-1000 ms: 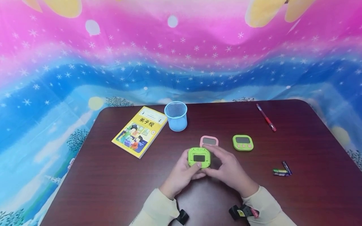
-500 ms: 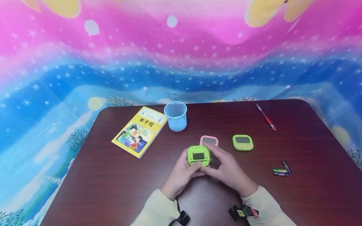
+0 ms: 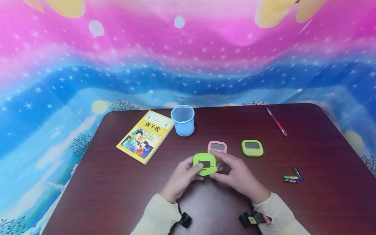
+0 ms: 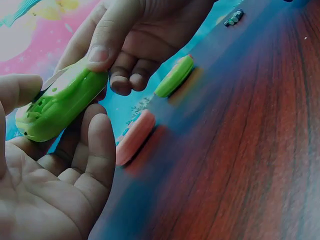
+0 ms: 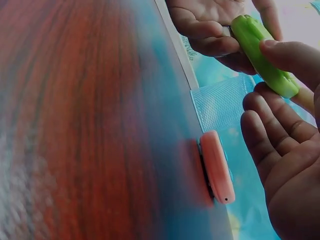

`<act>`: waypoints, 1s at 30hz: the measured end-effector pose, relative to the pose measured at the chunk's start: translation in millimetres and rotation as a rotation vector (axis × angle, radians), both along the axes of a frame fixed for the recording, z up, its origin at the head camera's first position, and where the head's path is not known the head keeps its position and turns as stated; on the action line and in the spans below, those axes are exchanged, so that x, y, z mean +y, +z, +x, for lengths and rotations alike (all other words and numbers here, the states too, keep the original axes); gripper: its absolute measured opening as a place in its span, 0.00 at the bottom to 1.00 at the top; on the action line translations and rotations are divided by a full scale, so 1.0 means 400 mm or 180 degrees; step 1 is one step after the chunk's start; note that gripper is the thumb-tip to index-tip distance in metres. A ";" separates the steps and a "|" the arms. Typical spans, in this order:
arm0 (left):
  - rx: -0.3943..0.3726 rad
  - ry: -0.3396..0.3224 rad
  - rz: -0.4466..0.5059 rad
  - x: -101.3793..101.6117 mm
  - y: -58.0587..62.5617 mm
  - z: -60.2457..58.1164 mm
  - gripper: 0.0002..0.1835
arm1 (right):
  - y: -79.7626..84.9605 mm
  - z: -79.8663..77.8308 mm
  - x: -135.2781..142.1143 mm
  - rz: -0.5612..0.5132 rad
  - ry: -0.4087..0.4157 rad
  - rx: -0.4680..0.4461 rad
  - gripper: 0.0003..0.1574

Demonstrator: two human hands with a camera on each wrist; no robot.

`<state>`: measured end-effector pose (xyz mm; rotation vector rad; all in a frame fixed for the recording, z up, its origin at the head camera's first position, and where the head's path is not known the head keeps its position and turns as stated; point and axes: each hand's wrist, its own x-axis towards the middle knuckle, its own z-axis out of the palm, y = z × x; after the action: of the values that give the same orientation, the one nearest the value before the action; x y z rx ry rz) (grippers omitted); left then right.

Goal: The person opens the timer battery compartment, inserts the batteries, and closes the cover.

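Both hands hold a green digital timer (image 3: pixel 207 164) above the table, back side up, with a dark rectangle in its middle. Beneath it lie fingers of my left hand (image 3: pixel 180 178), while the left thumb rests on that rectangle. My right hand (image 3: pixel 241 176) pinches the timer's right edge between thumb and forefinger; the other right fingers are loosely bent. In the left wrist view the green timer (image 4: pixel 62 102) is seen edge-on between the hands. Just behind lies a pink timer (image 3: pixel 217 145), partly hidden by the right fingers.
Another green timer (image 3: pixel 252 148) lies right of the hands, with several small batteries (image 3: pixel 291 179) nearer the front. A red pen (image 3: pixel 276 122) is at the back right. At the back left are a blue mesh pen holder (image 3: pixel 184 125) and a yellow book (image 3: pixel 145 137).
My left thumb has slid from the timer's lower edge up onto its middle, and the left hand has shifted a little left. The timer has turned slightly. My right hand keeps nearly the same place.
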<state>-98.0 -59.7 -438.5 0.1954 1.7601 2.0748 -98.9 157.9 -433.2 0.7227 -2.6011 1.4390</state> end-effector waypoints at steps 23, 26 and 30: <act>0.0039 0.0393 0.0066 -0.016 0.001 -0.013 0.21 | -0.016 0.003 -0.007 -0.0323 -0.0127 0.0797 0.18; 0.0046 0.0451 0.0021 -0.019 -0.002 -0.014 0.21 | -0.026 0.022 0.003 -0.0337 -0.0162 0.0573 0.14; 0.0053 0.0530 -0.0044 -0.031 0.000 -0.015 0.20 | -0.036 0.050 0.015 -0.0322 -0.0263 0.0146 0.10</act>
<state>-104.0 -72.3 -438.6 0.0640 1.8567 2.1807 -78.8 164.0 -447.7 0.6211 -2.4727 1.4990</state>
